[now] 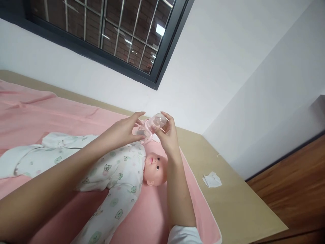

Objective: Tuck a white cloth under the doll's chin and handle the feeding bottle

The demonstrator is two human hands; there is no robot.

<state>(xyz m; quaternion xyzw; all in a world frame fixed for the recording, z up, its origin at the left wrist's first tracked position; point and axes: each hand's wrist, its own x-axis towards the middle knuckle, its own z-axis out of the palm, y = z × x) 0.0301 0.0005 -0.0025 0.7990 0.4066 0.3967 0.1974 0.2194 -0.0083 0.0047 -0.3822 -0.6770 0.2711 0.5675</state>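
Note:
A clear baby bottle (142, 131) with pink handles is held up over the doll's chest and head. My left hand (125, 130) grips its body, thumb below and fingers on the far side. On the transparent dome cap (159, 120) at the bottle's upper end, the fingers and thumb of my right hand (168, 135) are closed. The cap sits over the bottle's top. Below lies a baby doll (153, 167) on its back, in a white suit with small green animal prints. My right forearm hides part of its head.
Beneath the doll a pink cloth (142, 217) covers much of the light wooden table (243, 203). A folded white tissue (212, 180) lies to the right. White walls and a dark-framed barred window (157, 78) stand behind. Brown wood panelling (291, 186) is at the right.

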